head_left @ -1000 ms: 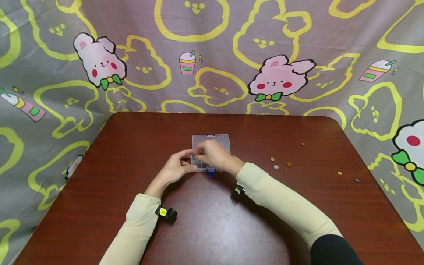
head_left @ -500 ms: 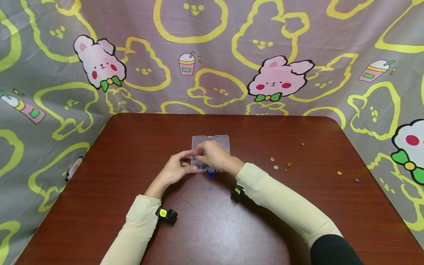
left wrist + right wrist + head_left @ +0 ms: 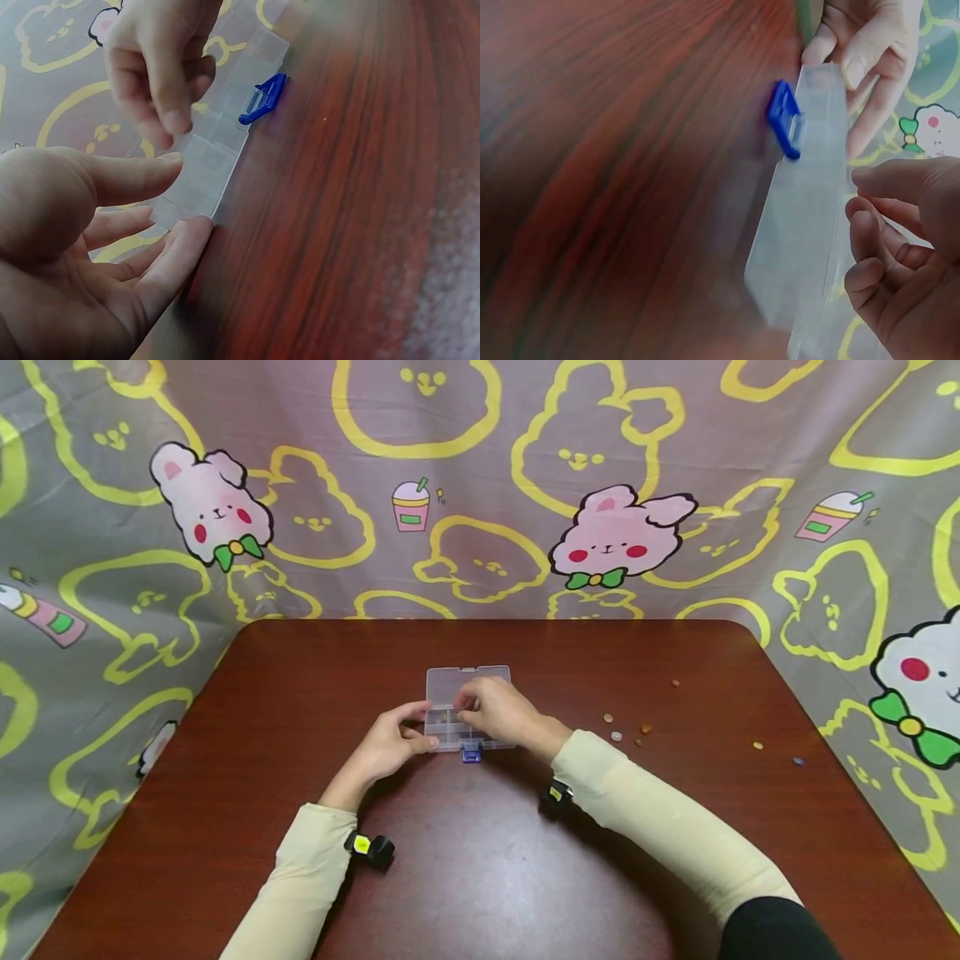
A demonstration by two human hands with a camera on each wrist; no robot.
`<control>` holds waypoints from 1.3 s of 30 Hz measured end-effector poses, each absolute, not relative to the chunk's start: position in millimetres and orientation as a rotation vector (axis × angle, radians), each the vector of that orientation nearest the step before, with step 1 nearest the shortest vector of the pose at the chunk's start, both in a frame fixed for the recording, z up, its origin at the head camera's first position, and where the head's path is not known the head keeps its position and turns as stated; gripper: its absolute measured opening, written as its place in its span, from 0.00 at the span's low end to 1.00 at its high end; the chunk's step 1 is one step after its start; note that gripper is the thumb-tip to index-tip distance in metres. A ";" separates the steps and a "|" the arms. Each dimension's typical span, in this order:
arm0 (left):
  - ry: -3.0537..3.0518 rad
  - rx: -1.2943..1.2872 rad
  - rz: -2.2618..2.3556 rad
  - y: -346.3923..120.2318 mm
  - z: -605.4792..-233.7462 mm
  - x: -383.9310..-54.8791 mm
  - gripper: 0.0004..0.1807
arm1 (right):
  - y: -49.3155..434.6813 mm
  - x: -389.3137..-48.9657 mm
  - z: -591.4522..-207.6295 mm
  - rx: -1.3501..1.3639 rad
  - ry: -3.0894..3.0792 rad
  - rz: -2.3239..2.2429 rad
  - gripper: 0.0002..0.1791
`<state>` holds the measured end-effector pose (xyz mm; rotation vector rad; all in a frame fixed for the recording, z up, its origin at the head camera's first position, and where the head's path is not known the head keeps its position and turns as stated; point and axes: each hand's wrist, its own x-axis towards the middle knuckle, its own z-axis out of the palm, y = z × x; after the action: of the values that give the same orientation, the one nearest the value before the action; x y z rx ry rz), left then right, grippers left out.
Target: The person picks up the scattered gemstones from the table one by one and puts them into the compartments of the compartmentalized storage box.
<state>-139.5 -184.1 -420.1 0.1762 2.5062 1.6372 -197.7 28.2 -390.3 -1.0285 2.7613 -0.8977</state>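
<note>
A clear plastic compartment box point(image 3: 448, 736) with a raised lid point(image 3: 450, 685) and a blue latch point(image 3: 471, 753) stands on the table. My left hand point(image 3: 384, 745) grips its left end; in the left wrist view the thumb is at the upper edge and a finger at the front lower corner. Over the box's middle hovers my right hand point(image 3: 501, 708); its loosely bent fingers, seen in the right wrist view, have nothing visible between thumb and forefinger. A small yellowish piece point(image 3: 443, 717) lies in the back left compartment. The right hand hides the box's right part.
Right of the box lie several small stones, among them a white stone point(image 3: 616, 737), an orange-brown stone point(image 3: 646, 728), a yellow stone point(image 3: 758, 746) and a blue stone point(image 3: 798, 762). A patterned curtain point(image 3: 495, 485) surrounds the table point(image 3: 315, 668).
My right hand has shifted right across the box, uncovering the left compartments and the small piece there. The left hand keeps its grip. The head view has turned slightly.
</note>
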 end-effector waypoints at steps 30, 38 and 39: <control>2.516 0.185 1.610 -185.3 -422.9 -139.5 0.34 | 175.6 -155.5 -406.8 -0.917 2.917 -0.981 0.06; 2.518 0.191 1.611 -184.1 -423.6 -139.4 0.34 | 213.1 -144.1 -410.0 -0.866 2.981 -0.971 0.07; 2.516 0.190 1.612 -183.6 -423.3 -139.8 0.34 | 217.4 -143.1 -410.0 -0.860 2.989 -0.969 0.08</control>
<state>-139.8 -183.6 -423.3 0.1904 2.5163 1.6119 -143.1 217.4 -410.0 -0.8598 2.9887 -0.9690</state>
